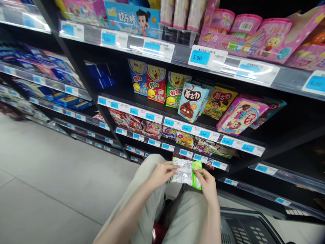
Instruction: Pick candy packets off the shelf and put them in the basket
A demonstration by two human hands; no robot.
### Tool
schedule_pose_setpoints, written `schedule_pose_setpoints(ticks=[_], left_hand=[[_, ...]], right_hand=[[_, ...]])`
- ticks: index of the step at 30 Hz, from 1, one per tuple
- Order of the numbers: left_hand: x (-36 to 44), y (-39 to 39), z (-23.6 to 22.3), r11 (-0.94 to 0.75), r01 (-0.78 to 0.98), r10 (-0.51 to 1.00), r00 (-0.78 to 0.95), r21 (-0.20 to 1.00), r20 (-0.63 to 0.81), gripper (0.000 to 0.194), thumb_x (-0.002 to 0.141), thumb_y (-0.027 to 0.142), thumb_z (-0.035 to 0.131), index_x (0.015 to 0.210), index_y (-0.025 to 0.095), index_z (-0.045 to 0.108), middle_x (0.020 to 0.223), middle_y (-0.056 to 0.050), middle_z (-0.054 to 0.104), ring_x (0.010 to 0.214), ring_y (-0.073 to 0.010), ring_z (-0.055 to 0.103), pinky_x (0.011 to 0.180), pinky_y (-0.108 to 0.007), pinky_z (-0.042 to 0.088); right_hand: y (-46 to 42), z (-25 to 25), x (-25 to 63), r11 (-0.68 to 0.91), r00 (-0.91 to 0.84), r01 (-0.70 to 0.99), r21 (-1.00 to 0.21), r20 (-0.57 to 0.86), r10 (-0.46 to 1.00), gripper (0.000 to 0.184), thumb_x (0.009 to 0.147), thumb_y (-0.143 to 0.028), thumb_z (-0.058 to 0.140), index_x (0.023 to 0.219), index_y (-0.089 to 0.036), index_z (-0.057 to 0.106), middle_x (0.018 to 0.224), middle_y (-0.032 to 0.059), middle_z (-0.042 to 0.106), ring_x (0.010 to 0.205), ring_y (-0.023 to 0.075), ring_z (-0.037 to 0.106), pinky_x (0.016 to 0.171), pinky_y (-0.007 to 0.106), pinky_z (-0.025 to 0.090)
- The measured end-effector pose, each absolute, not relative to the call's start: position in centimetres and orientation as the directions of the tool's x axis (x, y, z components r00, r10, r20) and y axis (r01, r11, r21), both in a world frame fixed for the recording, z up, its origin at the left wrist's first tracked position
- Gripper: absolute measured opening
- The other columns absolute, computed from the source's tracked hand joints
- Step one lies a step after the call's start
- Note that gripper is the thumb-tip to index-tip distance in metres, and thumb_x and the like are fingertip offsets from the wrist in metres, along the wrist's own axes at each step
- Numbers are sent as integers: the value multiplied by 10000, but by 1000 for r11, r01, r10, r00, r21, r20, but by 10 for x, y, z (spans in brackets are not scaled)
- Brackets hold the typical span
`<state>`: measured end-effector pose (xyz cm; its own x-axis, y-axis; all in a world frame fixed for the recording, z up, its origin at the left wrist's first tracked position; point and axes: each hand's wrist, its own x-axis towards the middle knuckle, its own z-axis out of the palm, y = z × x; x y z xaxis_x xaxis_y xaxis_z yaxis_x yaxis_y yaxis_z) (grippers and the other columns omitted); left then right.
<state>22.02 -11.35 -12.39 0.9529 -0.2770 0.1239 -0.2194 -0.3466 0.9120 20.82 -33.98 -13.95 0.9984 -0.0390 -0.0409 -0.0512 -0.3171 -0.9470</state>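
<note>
A small candy packet (pixel 185 174), silver-white with a bright green end that shows pale green fruit, is held flat over my knees. My left hand (pixel 164 173) pinches its left edge, the thumb and fingers on the foil. At the green end, my right hand (pixel 207 181) grips the packet with the thumb on top and the other fingers partly hidden. Small print covers the side facing me, too small to read. Just beyond the packet, the lower shelf holds cartons of bagged gummies (pixel 185 139).
On the middle shelf stand snack boxes, among them a light-blue box (pixel 191 101) and a tilted pink box (pixel 242 115). Price tags (pixel 207 59) line the shelf edges. A dark shopping basket (pixel 250 225) sits on the floor at my right. Grey tiled floor (pixel 50 179) stretches to my left.
</note>
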Motion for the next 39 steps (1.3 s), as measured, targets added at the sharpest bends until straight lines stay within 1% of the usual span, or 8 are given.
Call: schedule_pose_setpoints(ticks=[9, 13, 16, 19, 24, 29, 36, 39], left_hand=[[212, -116, -122, -556, -518, -354, 855, 650, 379, 260, 884, 244, 422, 925, 165, 666, 939, -64, 625, 826, -155, 596, 751, -250, 480], [212, -117, -121, -499, -534, -343, 845, 682, 410, 278, 886, 271, 418, 873, 146, 667, 802, -61, 639, 730, -150, 592, 695, -256, 482], [211, -122, -121, -295, -379, -237, 918, 877, 317, 208, 799, 290, 565, 917, 162, 679, 955, -80, 624, 822, -163, 589, 686, -242, 488], [212, -129, -122, -43, -143, -213, 968, 989, 131, 364, 646, 284, 712, 987, 163, 672, 1121, -99, 553, 946, -202, 547, 674, -222, 477], [213, -133, -121, 38, 167, -350, 926, 985, -143, 519, 594, 282, 740, 1065, 91, 631, 618, -13, 563, 522, -78, 440, 489, -182, 364], [210, -135, -121, 256, 170, -406, 912, 952, -53, 553, 569, 230, 751, 1081, 104, 582, 888, -74, 569, 733, -121, 515, 638, -206, 428], [205, -130, -125, -138, -159, -195, 972, 978, 130, 218, 743, 287, 601, 851, 102, 641, 493, 52, 319, 452, -41, 262, 427, -158, 236], [205, -127, -122, -220, -262, -190, 956, 940, 222, 215, 759, 293, 590, 849, 114, 669, 516, 16, 452, 455, -54, 341, 438, -167, 291]], right_hand=[[-340, -134, 207, -298, 999, -43, -953, -40, -14, 286, 723, -455, 555, 689, -171, 558, 653, 10, 536, 597, 134, 426, 551, 229, 313], [-345, -134, 206, -174, 997, -79, -982, -77, -22, 310, 666, -458, 606, 630, -156, 548, 601, 6, 506, 564, 121, 405, 531, 225, 307], [-349, -135, 205, -66, 991, -121, -990, -117, -68, 313, 642, -449, 638, 638, -149, 547, 597, 5, 498, 549, 112, 398, 515, 221, 301], [-349, -140, 206, 34, 986, -130, -991, -133, -102, 306, 638, -433, 657, 650, -149, 545, 603, 2, 505, 541, 105, 406, 509, 216, 306], [-345, -149, 209, 114, 980, -90, -989, -109, -166, 290, 639, -423, 665, 676, -155, 561, 602, 7, 532, 524, 109, 427, 492, 217, 318], [-347, -150, 208, 139, 981, -97, -985, -119, -154, 287, 628, -419, 673, 667, -154, 569, 602, 13, 538, 520, 113, 444, 487, 221, 333], [-348, -146, 204, 231, 996, -93, -968, -91, 20, 288, 554, -294, 740, 777, -190, 590, 809, 37, 610, 659, 150, 533, 563, 240, 405], [-348, -147, 203, 223, 995, -95, -970, -90, 32, 271, 553, -261, 740, 777, -199, 600, 825, 34, 620, 698, 162, 552, 595, 254, 424]])
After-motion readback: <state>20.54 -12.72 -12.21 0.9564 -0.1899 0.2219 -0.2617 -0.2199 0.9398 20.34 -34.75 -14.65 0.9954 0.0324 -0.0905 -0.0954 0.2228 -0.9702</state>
